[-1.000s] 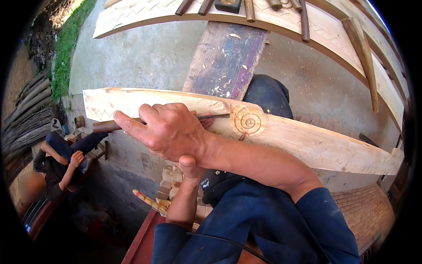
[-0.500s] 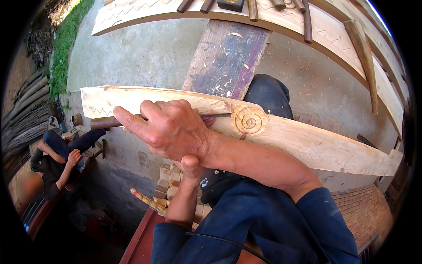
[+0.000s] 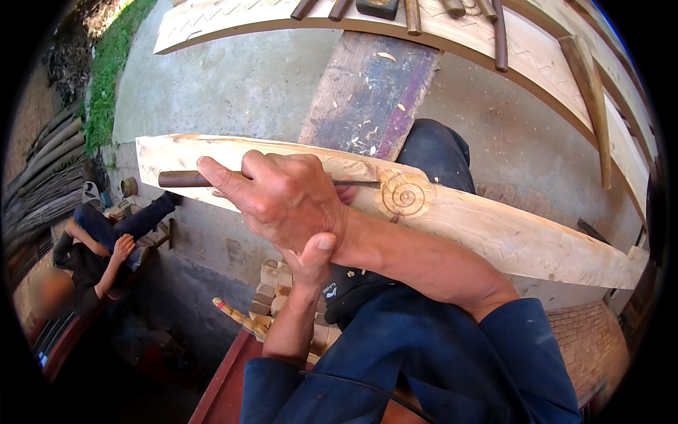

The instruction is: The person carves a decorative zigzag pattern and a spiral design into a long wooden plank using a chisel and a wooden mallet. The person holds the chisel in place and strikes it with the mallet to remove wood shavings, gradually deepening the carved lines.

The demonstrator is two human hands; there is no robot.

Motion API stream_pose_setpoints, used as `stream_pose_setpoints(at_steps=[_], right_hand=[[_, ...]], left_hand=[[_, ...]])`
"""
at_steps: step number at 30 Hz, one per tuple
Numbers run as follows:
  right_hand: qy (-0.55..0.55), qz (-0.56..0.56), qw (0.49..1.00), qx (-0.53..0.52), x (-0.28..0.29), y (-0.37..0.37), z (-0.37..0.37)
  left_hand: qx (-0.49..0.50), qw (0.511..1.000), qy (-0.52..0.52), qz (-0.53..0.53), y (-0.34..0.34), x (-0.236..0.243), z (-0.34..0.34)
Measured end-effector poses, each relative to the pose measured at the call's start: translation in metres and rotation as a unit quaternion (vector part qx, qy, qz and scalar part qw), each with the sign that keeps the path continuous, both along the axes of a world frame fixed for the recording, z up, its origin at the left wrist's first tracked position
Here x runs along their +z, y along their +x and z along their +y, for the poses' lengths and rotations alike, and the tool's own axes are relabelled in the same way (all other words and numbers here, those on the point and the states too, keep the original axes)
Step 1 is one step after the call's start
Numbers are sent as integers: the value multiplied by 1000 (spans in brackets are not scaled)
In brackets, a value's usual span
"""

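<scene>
Concrete floor (image 3: 226, 92) extends beyond the carved plank (image 3: 508, 230). Over the plank, my right hand (image 3: 282, 194) grips a chisel (image 3: 185, 179); whether my left hand (image 3: 309, 261) grips, I cannot tell.

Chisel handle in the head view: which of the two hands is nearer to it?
Right. The right hand grips the chisel handle; the left hand is partly hidden beneath the right, its thumb showing below and to the right of the handle.
</scene>
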State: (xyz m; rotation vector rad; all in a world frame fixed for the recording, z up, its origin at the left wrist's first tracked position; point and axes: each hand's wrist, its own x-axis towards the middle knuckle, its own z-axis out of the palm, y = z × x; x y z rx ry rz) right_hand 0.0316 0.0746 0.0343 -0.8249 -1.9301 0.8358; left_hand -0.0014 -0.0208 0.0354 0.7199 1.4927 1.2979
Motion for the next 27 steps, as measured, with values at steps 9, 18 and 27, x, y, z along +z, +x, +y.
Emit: stream_pose_setpoints(at_steps=[9, 18, 27], right_hand=[[119, -7, 992, 42, 10, 6, -13], [82, 3, 992, 94, 6, 2, -17], [80, 10, 994, 76, 7, 2, -14]], left_hand=[[-13, 995, 102, -11, 2, -35, -23], [25, 992, 126, 15, 6, -42, -36], [46, 991, 125, 20, 6, -39, -30]])
